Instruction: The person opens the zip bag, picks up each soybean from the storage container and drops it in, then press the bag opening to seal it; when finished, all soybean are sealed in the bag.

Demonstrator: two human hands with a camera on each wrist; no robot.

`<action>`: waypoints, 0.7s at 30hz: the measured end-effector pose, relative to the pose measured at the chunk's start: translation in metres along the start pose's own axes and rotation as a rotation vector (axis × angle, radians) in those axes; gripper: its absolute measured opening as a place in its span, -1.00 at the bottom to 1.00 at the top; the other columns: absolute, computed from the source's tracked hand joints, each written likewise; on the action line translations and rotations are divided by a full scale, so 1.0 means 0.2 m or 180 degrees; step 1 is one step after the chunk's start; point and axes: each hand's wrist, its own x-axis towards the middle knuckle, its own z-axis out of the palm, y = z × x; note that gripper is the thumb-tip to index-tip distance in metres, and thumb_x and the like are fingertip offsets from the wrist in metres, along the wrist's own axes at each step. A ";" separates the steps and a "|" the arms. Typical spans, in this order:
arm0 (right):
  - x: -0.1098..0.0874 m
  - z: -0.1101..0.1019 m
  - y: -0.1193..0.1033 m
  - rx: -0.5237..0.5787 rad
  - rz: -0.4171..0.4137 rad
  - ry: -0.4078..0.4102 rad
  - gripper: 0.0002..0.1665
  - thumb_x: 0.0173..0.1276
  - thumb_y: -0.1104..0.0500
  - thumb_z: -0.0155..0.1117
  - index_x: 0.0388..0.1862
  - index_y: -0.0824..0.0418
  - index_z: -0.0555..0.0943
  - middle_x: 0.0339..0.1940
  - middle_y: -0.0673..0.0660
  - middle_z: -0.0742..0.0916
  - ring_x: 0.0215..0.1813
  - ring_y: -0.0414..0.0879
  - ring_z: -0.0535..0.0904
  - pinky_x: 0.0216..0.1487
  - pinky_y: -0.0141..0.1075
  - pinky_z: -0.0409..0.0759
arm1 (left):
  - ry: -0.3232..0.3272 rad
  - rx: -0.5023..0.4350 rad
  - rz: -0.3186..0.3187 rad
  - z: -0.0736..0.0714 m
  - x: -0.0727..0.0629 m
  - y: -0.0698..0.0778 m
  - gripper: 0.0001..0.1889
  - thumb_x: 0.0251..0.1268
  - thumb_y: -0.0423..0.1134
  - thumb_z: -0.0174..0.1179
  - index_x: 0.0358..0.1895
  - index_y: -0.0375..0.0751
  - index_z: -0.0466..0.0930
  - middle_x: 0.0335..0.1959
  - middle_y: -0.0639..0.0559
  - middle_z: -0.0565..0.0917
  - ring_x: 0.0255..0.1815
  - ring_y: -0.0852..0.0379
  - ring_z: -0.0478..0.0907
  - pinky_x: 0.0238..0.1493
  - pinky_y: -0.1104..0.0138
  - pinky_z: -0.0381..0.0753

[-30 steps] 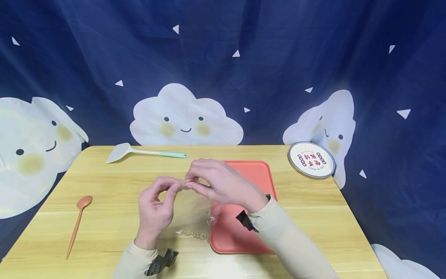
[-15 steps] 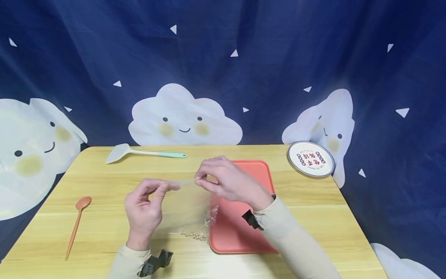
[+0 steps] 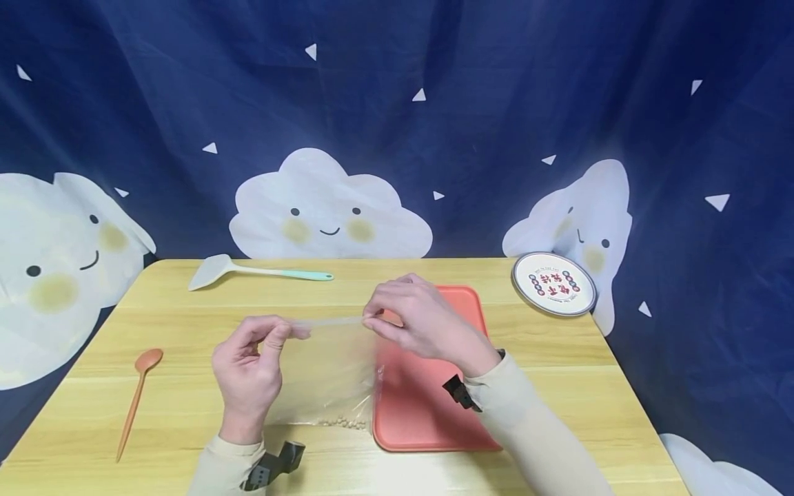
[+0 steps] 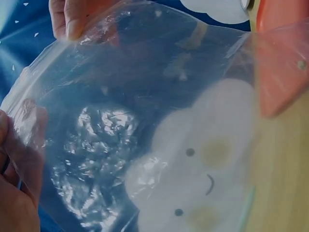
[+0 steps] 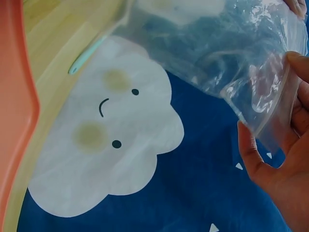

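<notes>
A clear plastic zip bag (image 3: 329, 372) hangs between both hands, its top edge stretched nearly level. Small round beige pieces (image 3: 344, 423) lie along its bottom right corner. My left hand (image 3: 251, 365) pinches the top left corner between thumb and fingers. At the top right corner, my right hand (image 3: 415, 317) pinches the bag's edge. In the left wrist view the bag (image 4: 145, 96) spreads wide and wrinkled, with fingers of both hands at its top strip. The right wrist view shows the right hand (image 5: 285, 154) holding the bag's corner.
A red tray (image 3: 422, 406) lies behind and right of the bag, partly under the right arm. A spatula (image 3: 260, 270) with a mint handle is at the back left, an orange spoon (image 3: 141, 393) at the left. A round printed plate (image 3: 554, 284) stands at the back right.
The hands have moved apart, left hand leftward and right hand rightward, along the bag's top edge. The bag has gone from bunched between the fingers to spread out.
</notes>
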 end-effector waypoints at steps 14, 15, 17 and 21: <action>-0.07 -0.02 0.04 0.0075 0.0055 0.0048 -0.90 0.33 0.18 0.38 -0.36 0.03 0.62 -0.40 -0.22 0.62 -0.34 -0.30 0.48 -0.09 -0.32 0.48 | 0.0267 -0.0186 -0.0077 -0.04 0.00 0.00 -0.94 0.17 -0.76 0.11 -0.44 -0.71 0.49 -0.54 -0.21 0.71 -0.46 0.13 0.72 -0.40 0.50 0.63; -0.07 -0.02 0.04 0.0074 0.0072 0.0052 -0.90 0.33 0.17 0.39 -0.36 0.03 0.63 -0.40 -0.22 0.62 -0.35 -0.30 0.48 -0.08 -0.31 0.49 | 0.0289 -0.0205 -0.0096 -0.04 0.00 0.00 -0.94 0.17 -0.77 0.11 -0.44 -0.71 0.49 -0.54 -0.21 0.71 -0.46 0.13 0.72 -0.44 0.52 0.62; -0.08 -0.03 0.05 0.0047 0.0111 0.0051 -0.91 0.33 0.16 0.38 -0.35 0.02 0.63 -0.40 -0.23 0.62 -0.35 -0.29 0.48 -0.07 -0.31 0.50 | 0.0335 -0.0220 -0.0135 -0.05 0.00 -0.01 -0.94 0.16 -0.78 0.10 -0.44 -0.72 0.49 -0.54 -0.20 0.71 -0.47 0.12 0.72 -0.46 0.52 0.62; -0.10 -0.04 0.06 0.0001 0.0157 0.0040 -0.94 0.33 0.15 0.37 -0.33 0.01 0.64 -0.39 -0.23 0.63 -0.35 -0.29 0.49 -0.08 -0.31 0.50 | 0.0389 -0.0211 -0.0153 -0.06 0.00 -0.01 -0.94 0.15 -0.79 0.10 -0.44 -0.73 0.47 -0.55 -0.20 0.70 -0.48 0.13 0.71 -0.52 0.54 0.58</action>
